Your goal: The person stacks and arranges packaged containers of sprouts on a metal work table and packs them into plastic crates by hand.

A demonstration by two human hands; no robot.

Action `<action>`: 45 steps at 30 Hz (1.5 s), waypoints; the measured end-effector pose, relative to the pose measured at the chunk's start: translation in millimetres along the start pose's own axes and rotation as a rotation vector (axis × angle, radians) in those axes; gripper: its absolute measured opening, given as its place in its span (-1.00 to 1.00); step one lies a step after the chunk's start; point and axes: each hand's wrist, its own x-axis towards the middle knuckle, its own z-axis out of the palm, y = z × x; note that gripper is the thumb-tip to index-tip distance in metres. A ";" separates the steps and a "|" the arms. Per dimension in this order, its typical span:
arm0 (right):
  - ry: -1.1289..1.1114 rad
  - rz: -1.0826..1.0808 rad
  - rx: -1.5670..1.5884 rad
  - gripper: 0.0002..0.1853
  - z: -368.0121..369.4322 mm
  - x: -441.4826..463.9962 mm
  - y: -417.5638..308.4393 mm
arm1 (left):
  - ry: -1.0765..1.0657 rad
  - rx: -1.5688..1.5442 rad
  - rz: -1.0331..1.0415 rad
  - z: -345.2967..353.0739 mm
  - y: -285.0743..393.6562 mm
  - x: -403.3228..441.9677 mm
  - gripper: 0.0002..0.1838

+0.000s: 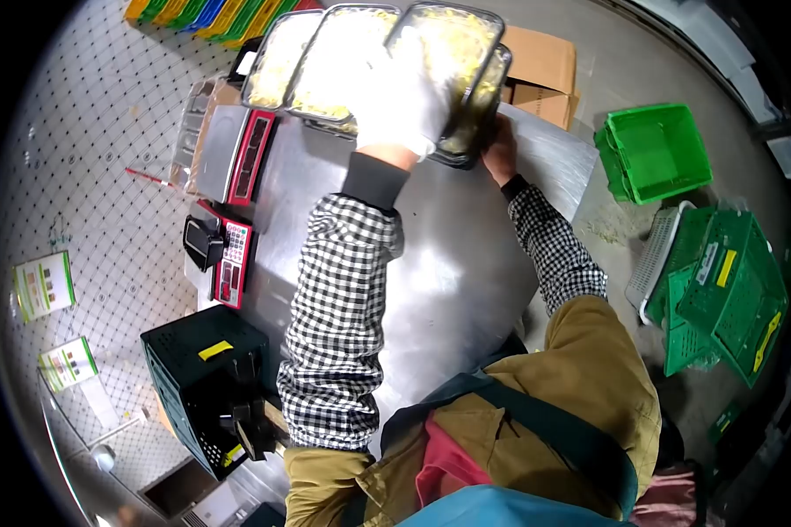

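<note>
Several black trays of pale yellow, shredded-looking food (345, 48) stand close together at the far end of the metal table. My left hand (404, 110), in a white glove, reaches over the top right tray (466, 35). Glare washes out its fingers, so their grip is unclear. Beneath that tray another black tray (466, 132) shows at the right. My right hand (501, 151) is bent around the right side of this lower tray, its fingertips partly hidden behind it. Exactly what food it is, I cannot make out.
Red scales (251, 158) and a keypad unit (235, 255) line the left edge of the metal table (439, 263). A dark green crate (206, 351) is at lower left. Cardboard (540, 75) lies beyond the trays. Green crates (655, 154) stand on the floor at right.
</note>
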 end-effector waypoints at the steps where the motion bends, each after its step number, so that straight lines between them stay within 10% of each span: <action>1: 0.011 -0.052 0.040 -0.69 3.2 -1.8 1.5 | 0.037 0.005 0.005 -0.3 -0.3 -2.2 -0.40; 17: -0.190 0.671 0.363 -0.20 -64.2 -20.5 -45.6 | 0.121 -0.210 0.085 -23.1 -23.4 -6.5 -0.58; 19: -0.199 0.701 0.415 -0.17 -83.4 -21.1 -52.9 | 0.103 0.144 0.220 -33.8 -48.7 -21.0 -0.62; 24: -0.274 0.865 0.459 0.00 -101.6 -22.9 -70.1 | 0.752 -0.344 -0.466 -25.9 -116.1 -76.8 -0.62; 32: -0.292 0.905 0.540 -0.07 -51.6 -1.0 -51.9 | 0.279 -1.596 -1.687 200.7 -206.0 -176.1 -0.88; 39: -0.326 0.832 0.466 -0.65 -39.5 6.5 -33.9 | 0.017 -1.534 -1.479 281.0 -205.1 -161.8 -0.66; 45: -0.296 0.840 0.593 -0.75 -37.4 4.7 -26.6 | 0.364 -1.957 -1.440 245.5 -173.8 -147.0 -0.63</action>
